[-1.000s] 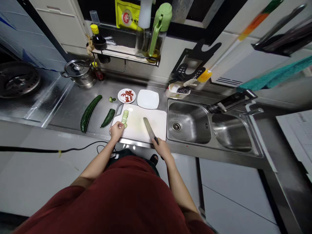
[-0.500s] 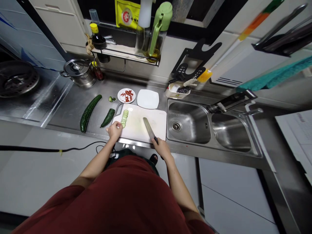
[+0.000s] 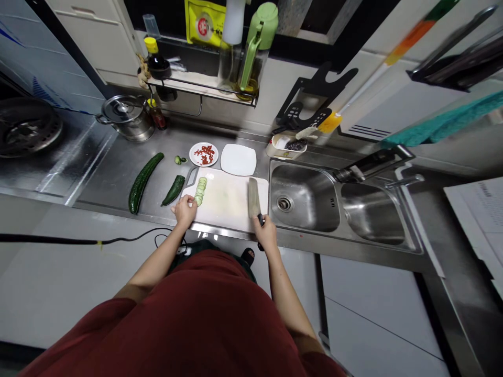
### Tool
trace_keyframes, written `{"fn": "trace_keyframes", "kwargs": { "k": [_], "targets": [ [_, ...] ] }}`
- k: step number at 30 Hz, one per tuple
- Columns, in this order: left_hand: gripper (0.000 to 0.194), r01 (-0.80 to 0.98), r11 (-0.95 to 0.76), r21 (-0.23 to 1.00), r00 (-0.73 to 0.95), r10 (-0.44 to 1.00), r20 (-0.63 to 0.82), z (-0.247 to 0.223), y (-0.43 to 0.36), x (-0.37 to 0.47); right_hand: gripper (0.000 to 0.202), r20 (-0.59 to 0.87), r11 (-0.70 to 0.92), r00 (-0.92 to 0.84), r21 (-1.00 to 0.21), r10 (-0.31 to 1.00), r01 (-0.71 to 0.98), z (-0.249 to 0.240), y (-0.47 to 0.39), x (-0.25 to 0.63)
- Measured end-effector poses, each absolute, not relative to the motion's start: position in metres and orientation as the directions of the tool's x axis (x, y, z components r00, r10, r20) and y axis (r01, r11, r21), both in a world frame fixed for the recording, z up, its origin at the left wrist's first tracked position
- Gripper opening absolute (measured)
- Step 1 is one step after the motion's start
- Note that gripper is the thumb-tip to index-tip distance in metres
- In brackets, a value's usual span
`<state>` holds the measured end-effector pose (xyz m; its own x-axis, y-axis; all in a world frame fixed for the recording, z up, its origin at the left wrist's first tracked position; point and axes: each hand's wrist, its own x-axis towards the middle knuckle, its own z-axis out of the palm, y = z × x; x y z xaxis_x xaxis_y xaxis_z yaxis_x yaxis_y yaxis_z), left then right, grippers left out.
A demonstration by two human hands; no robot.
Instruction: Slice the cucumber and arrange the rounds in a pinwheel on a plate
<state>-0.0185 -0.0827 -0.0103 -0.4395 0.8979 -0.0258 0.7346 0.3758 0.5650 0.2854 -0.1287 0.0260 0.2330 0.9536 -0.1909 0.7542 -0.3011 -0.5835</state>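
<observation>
Cucumber slices [image 3: 200, 191] line up nearly square to the worktop's [image 3: 106, 180] front edge, near end at the nearer left hand's [image 3: 185, 211] fingertips, grip indeterminable; the right hand [image 3: 266, 232] grasps the knife [image 3: 253, 198].

cuke slices [image 3: 200, 190] — pale grn, overlapped row, bd [image 3: 230, 198] L | knife [image 3: 253, 198] — bd R

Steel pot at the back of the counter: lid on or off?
On. The lid sits across the mouth of the steel pot, knob upward, covering the opening.
</observation>
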Motion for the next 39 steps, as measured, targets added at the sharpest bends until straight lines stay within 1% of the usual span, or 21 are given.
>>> {"fn": "trace_keyframes", "kwargs": {
  "k": [4, 8, 13, 16, 17, 19, 21, 23, 25, 27, 31, 36, 39],
  "targets": [
    [0.01, 0.734, 0.37, 0.57, -0.435, 0.9, -0.023, -0.01, -0.083, -0.018, 0.043, -0.208, -0.392, 0.36, -0.716, 0.909, 0.577, 0.01, -0.118, 0.297],
    [0.012, 0.736, 0.378, 0.562, -0.437, 0.899, -0.033, -0.009, -0.083, -0.018, 0.041, -0.272, -0.441, 0.414, -0.806, 0.868, 0.394, -0.003, -0.109, 0.3],
    [0.013, 0.739, 0.372, 0.561, -0.435, 0.9, -0.023, -0.008, -0.083, -0.018, 0.041, -0.342, -0.46, 0.4, -0.853, 0.85, 0.248, -0.008, -0.101, 0.295],
    [0.014, 0.741, 0.378, 0.554, -0.439, 0.898, -0.026, -0.008, -0.084, -0.017, 0.042, -0.362, -0.475, 0.378, -0.838, 0.852, 0.267, -0.009, -0.097, 0.294],
    [0.014, 0.742, 0.38, 0.552, -0.439, 0.898, -0.028, -0.007, -0.084, -0.017, 0.043, -0.363, -0.483, 0.372, -0.819, 0.854, 0.31, -0.009, -0.096, 0.294],
    [0.014, 0.743, 0.386, 0.547, -0.442, 0.897, -0.033, -0.006, -0.084, -0.016, 0.045, -0.344, -0.487, 0.365, -0.749, 0.865, 0.449, -0.009, -0.095, 0.296],
    [0.015, 0.742, 0.393, 0.543, -0.443, 0.895, -0.042, -0.005, -0.084, -0.016, 0.047, -0.295, -0.463, 0.359, -0.631, 0.885, 0.623, -0.008, -0.095, 0.299],
    [0.015, 0.735, 0.401, 0.546, -0.448, 0.892, -0.052, -0.003, -0.084, -0.015, 0.047, -0.265, -0.441, 0.354, -0.48, 0.897, 0.758, -0.006, -0.094, 0.302],
    [0.017, 0.726, 0.401, 0.559, -0.455, 0.889, -0.047, -0.001, -0.084, -0.013, 0.049, -0.28, -0.438, 0.354, -0.347, 0.892, 0.829, -0.002, -0.094, 0.303],
    [0.019, 0.715, 0.388, 0.582, -0.459, 0.888, -0.028, 0.001, -0.083, -0.011, 0.052, -0.31, -0.434, 0.351, -0.259, 0.883, 0.863, 0.003, -0.092, 0.303],
    [0.018, 0.691, 0.314, 0.651, -0.427, 0.904, 0.018, 0.004, -0.079, 0.0, 0.056, -0.346, -0.401, 0.324, -0.178, 0.88, 0.898, 0.011, -0.087, 0.303],
    [0.018, 0.668, 0.239, 0.704, -0.367, 0.929, 0.034, 0.006, -0.063, 0.023, 0.055, -0.359, -0.363, 0.293, -0.146, 0.886, 0.92, 0.014, -0.083, 0.304],
    [0.022, 0.668, 0.241, 0.704, -0.355, 0.935, 0.017, 0.007, -0.047, 0.035, 0.053, -0.373, -0.348, 0.278, -0.133, 0.885, 0.928, 0.014, -0.082, 0.306]
  ]
}}
